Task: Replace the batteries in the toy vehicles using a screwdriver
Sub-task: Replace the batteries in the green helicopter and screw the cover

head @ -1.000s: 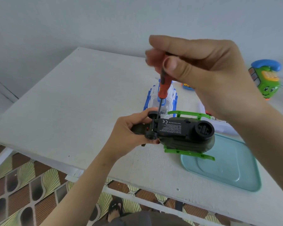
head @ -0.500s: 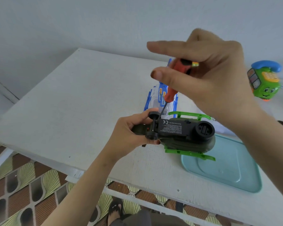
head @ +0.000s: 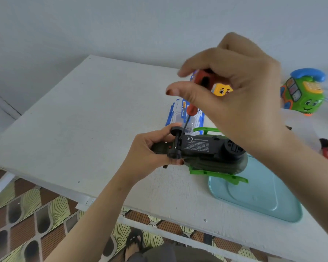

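Two hands are working in the head view, apart from each other, each one closed on its own thing. Your left hand (head: 150, 154) is gripping the tail end of the dark green toy vehicle (head: 206, 148), just beside its small black wheels. The toy vehicle is lying belly up, low over the white table (head: 83, 120), with its nose end over the corner of the teal tray (head: 263, 195). I cannot tell if it is resting there. Your right hand (head: 235, 91) is holding the red handle of the screwdriver (head: 192, 110) from above with curled fingers. The thin shaft is leaning down, and its tip is meeting the black underside near the wheel axle. Whether it is sitting inside a screw head is too small to tell.

I am judging that you are working on the battery cover screw. To do it well, bring the shaft more in line with the screw, because a leaning tip is slipping out easily. Press down lightly while you are turning, and twist the handle between the fingertips. Brace the toy vehicle against the table with the left hand, so it is not rolling. Behind, the blue and white toy (head: 178, 114) and the green telephone toy (head: 303, 91) are standing apart from the work.
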Demonstrator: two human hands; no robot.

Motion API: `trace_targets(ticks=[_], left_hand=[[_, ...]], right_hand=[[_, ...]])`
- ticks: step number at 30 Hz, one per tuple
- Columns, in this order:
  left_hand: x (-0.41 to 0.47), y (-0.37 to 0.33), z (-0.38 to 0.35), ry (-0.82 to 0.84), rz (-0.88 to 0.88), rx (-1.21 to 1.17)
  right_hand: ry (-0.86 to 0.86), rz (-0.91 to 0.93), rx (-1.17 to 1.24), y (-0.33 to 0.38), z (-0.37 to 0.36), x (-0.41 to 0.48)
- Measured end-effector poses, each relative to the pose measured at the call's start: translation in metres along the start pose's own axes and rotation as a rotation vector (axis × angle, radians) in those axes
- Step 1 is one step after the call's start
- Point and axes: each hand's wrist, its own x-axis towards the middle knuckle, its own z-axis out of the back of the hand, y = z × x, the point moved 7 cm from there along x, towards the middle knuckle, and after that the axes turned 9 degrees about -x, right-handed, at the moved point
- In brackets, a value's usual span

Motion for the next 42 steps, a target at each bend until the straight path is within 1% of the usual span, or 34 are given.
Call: trace_targets(ticks=[1, 2, 3, 5, 7, 9, 10, 11, 12, 14, 15, 16, 17, 19, 20, 22, 23, 24, 26, 27, 28, 31, 32, 34, 35, 36, 37, 38, 40, 41, 42], left_hand=[[0.000, 0.001, 0.000, 0.004, 0.006, 0.001], [0.000, 0.001, 0.000, 0.007, 0.007, 0.002], [0.000, 0.001, -0.001, 0.010, 0.007, 0.003], [0.000, 0.002, 0.000, 0.005, 0.005, 0.007], [0.000, 0.001, 0.000, -0.002, 0.000, 0.002], [-0.001, 0.001, 0.000, -0.010, -0.006, -0.007], [-0.001, 0.001, 0.000, -0.014, -0.004, -0.015], [0.000, 0.001, 0.000, -0.017, 0.002, -0.022], [0.000, 0.002, 0.000, -0.017, 0.004, -0.026], [0.000, 0.003, 0.001, -0.014, 0.007, -0.025], [0.000, 0.003, 0.001, -0.014, 0.011, -0.021], [-0.001, 0.003, 0.000, -0.013, 0.014, -0.017], [-0.001, 0.003, 0.000, -0.010, 0.015, -0.013], [-0.001, 0.003, -0.001, -0.007, 0.010, -0.003], [-0.002, 0.002, 0.000, -0.009, 0.005, 0.000], [-0.002, 0.001, 0.000, -0.009, 0.000, 0.015], [-0.002, 0.001, 0.000, -0.008, 0.003, 0.025], [-0.002, 0.001, -0.001, -0.006, 0.009, 0.029], [-0.002, 0.001, -0.001, -0.008, 0.013, 0.025], [-0.002, 0.001, 0.000, -0.009, 0.010, 0.025], [-0.003, 0.002, 0.001, -0.010, 0.005, 0.027], [-0.002, 0.003, 0.001, -0.009, 0.003, 0.037], [-0.002, 0.003, 0.002, -0.006, 0.004, 0.041], [-0.002, 0.004, 0.002, -0.002, -0.001, 0.048], [-0.002, 0.003, 0.002, -0.003, -0.005, 0.046], [-0.002, 0.003, 0.001, -0.002, -0.008, 0.042], [-0.002, 0.003, 0.002, 0.000, -0.012, 0.037], [-0.002, 0.003, 0.002, 0.003, -0.012, 0.033], [-0.002, 0.003, 0.001, 0.010, -0.015, 0.029], [-0.002, 0.002, 0.000, 0.014, -0.017, 0.024], [-0.002, 0.001, 0.000, 0.016, -0.019, 0.017]], right_hand=[[-0.016, 0.053, -0.091, 0.003, 0.000, -0.001], [-0.006, 0.088, -0.112, 0.003, -0.001, 0.000], [0.030, 0.099, -0.068, 0.002, -0.003, 0.001], [0.165, 0.076, 0.118, 0.000, -0.009, 0.004], [0.273, 0.010, 0.355, 0.004, -0.014, 0.003], [0.268, -0.107, 0.578, -0.001, -0.015, 0.002], [0.227, -0.156, 0.626, -0.004, -0.014, 0.001], [0.176, -0.178, 0.593, -0.006, -0.012, 0.001], [0.122, -0.150, 0.470, -0.007, -0.009, 0.002], [0.055, 0.004, 0.118, 0.000, -0.003, 0.003], [0.047, 0.075, 0.004, 0.002, -0.004, 0.003], [0.073, 0.105, -0.005, 0.000, -0.007, 0.003], [0.121, 0.079, 0.072, -0.003, -0.010, 0.003], [0.246, 0.004, 0.319, -0.002, -0.017, 0.003], [0.275, -0.044, 0.439, -0.002, -0.019, 0.002], [0.244, -0.138, 0.585, -0.006, -0.018, 0.002], [0.198, -0.164, 0.579, -0.009, -0.015, 0.002], [0.142, -0.159, 0.478, -0.012, -0.011, 0.002], [0.030, -0.049, 0.131, -0.007, -0.002, 0.002], [-0.006, 0.016, 0.010, -0.003, -0.001, 0.002], [-0.012, 0.059, -0.008, -0.002, -0.003, 0.002], [0.100, 0.063, 0.237, -0.002, -0.014, 0.002], [0.135, 0.029, 0.348, -0.001, -0.016, 0.003], [0.162, -0.104, 0.581, -0.004, -0.019, 0.003], [0.142, -0.169, 0.651, -0.008, -0.018, 0.003], [0.111, -0.214, 0.662, -0.012, -0.016, 0.002], [0.080, -0.218, 0.613, -0.014, -0.013, 0.003], [0.063, -0.182, 0.507, -0.013, -0.010, 0.004], [0.039, -0.056, 0.250, -0.008, -0.005, 0.007], [0.029, 0.005, 0.176, -0.005, -0.004, 0.007], [0.047, 0.036, 0.174, -0.004, -0.006, 0.006]])
